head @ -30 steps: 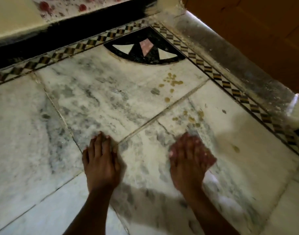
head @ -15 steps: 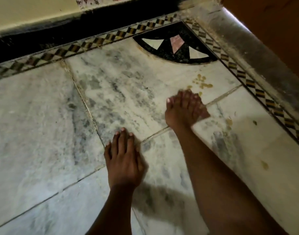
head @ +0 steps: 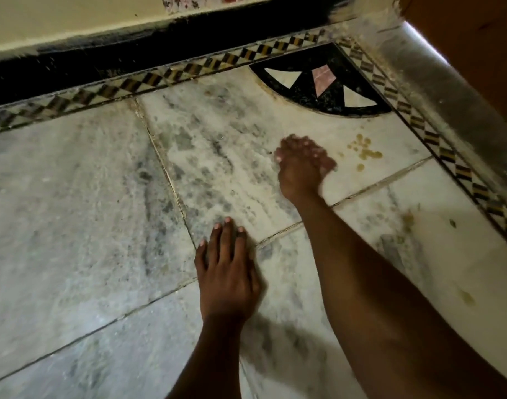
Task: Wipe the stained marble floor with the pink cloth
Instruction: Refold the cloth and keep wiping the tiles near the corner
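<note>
Marble floor (head: 73, 226) | yellow stains (head: 364, 149) beside right hand (head: 302, 165) | left hand (head: 227, 272) flat

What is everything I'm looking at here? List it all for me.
marble floor: several slabs, white with grey veining, fills most of the view
yellowish stains: a cluster of spots, right of the far hand; a few more lower right
checkered border: one strip, black, tan and white, along the two floor edges
fan inlay: one, black with white and pink wedges, in the corner
wall base: one black band under a cream wall
left hand: flat on the floor
right hand: blurred, stretched forward near the stains; no cloth clearly visible
</note>
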`<state>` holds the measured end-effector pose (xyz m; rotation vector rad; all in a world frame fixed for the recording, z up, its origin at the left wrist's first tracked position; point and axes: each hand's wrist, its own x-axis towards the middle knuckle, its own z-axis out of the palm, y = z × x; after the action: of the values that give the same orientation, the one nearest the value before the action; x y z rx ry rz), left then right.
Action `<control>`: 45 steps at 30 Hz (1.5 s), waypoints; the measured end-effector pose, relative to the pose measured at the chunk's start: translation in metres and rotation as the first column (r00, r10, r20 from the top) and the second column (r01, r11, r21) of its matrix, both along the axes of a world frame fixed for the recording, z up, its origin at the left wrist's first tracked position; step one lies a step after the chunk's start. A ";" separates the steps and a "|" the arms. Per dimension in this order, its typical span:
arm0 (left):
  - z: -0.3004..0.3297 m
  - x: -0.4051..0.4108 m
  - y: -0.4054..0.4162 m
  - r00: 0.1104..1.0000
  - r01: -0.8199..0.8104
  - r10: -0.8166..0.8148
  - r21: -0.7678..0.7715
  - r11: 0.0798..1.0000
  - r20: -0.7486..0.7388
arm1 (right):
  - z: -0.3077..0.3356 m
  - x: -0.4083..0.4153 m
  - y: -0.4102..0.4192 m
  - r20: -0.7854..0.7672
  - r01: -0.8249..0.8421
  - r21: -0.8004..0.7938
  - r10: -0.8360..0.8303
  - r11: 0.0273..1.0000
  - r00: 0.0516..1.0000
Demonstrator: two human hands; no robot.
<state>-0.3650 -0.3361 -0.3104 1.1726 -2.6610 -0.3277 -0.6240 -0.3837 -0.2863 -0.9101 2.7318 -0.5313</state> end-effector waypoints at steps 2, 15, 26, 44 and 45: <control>0.002 -0.001 0.001 1.000 0.010 -0.010 0.012 1.000 0.007 | 0.009 0.008 0.007 0.250 -0.038 -0.285 0.113 0.958 0.962; -0.003 -0.002 0.001 0.999 0.012 -0.013 -0.027 1.000 -0.052 | 0.018 -0.002 0.027 -0.063 -0.008 -0.010 0.007 1.000 0.998; 0.004 -0.002 0.001 1.000 0.014 -0.015 0.014 1.000 0.023 | -0.020 -0.005 0.069 -0.220 -0.472 0.224 0.516 0.853 0.828; 0.039 -0.089 -0.104 0.991 0.130 -0.132 0.044 0.990 0.032 | -0.005 -0.009 0.075 0.056 -0.118 0.250 0.108 0.961 0.993; 0.033 -0.101 -0.111 0.989 0.128 -0.133 0.081 0.988 0.058 | -0.006 -0.013 0.066 0.039 -0.144 0.236 0.139 0.961 0.990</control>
<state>-0.4657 -0.4475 -0.2776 1.0480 -2.8109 -0.4260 -0.6369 -0.3176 -0.2926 -1.0179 2.6109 -0.1797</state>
